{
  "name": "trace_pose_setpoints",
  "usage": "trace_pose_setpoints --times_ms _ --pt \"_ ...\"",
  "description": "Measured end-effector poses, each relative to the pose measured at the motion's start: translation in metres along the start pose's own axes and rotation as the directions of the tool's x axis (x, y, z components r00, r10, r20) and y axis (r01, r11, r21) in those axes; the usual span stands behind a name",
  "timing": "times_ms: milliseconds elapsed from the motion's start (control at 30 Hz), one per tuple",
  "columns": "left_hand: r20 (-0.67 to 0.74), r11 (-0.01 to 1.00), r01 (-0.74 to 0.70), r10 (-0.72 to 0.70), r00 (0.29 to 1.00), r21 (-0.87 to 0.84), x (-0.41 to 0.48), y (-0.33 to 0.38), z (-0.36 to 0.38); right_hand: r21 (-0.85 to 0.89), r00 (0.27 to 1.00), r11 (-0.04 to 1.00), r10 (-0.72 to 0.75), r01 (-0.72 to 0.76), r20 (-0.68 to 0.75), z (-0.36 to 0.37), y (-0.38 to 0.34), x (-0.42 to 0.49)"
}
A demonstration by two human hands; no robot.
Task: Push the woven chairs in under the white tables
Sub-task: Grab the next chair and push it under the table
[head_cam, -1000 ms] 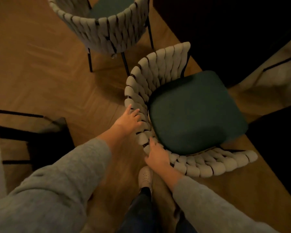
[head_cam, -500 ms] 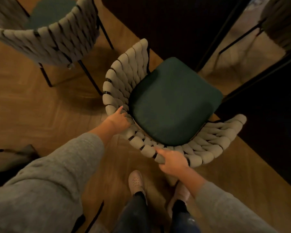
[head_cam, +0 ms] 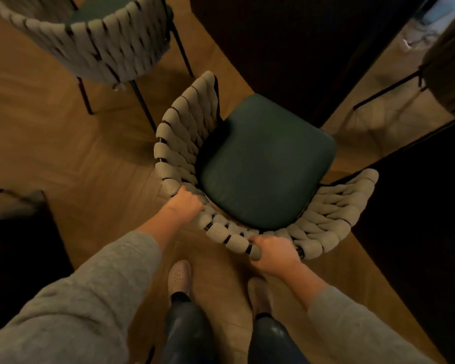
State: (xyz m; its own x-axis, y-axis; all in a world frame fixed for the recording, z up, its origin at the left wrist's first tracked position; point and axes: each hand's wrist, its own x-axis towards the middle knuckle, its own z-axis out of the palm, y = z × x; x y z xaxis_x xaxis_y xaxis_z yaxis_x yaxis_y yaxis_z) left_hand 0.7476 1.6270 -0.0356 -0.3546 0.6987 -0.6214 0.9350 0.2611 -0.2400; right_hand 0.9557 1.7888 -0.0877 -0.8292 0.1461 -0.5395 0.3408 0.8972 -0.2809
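Woven cord wraps the curved back of the chair (head_cam: 247,179), which stands on the wood floor (head_cam: 63,153) with its green seat (head_cam: 265,164) pointing at the dark gap ahead; no white tabletop is discernible in this dim view. For a clean push, both arms should drive evenly so the chair tracks straight, clear of the second chair (head_cam: 95,40) at the upper left. The left hand (head_cam: 185,203) and right hand (head_cam: 273,254) each clench the back's top rim, fingers curled over the weave.
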Motion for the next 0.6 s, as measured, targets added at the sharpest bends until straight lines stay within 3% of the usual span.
trace_pose_setpoints --times_ms 333,600 --pt "0.116 0.959 0.196 -0.176 0.978 -0.203 -0.067 0.139 0.029 -0.22 0.965 0.941 -0.236 0.257 0.115 0.026 0.06 -0.074" --pt "0.26 0.834 0.398 -0.316 0.913 -0.383 -0.134 0.243 0.035 -0.303 0.908 0.864 -0.336 0.403 0.248 0.035 0.076 -0.123"
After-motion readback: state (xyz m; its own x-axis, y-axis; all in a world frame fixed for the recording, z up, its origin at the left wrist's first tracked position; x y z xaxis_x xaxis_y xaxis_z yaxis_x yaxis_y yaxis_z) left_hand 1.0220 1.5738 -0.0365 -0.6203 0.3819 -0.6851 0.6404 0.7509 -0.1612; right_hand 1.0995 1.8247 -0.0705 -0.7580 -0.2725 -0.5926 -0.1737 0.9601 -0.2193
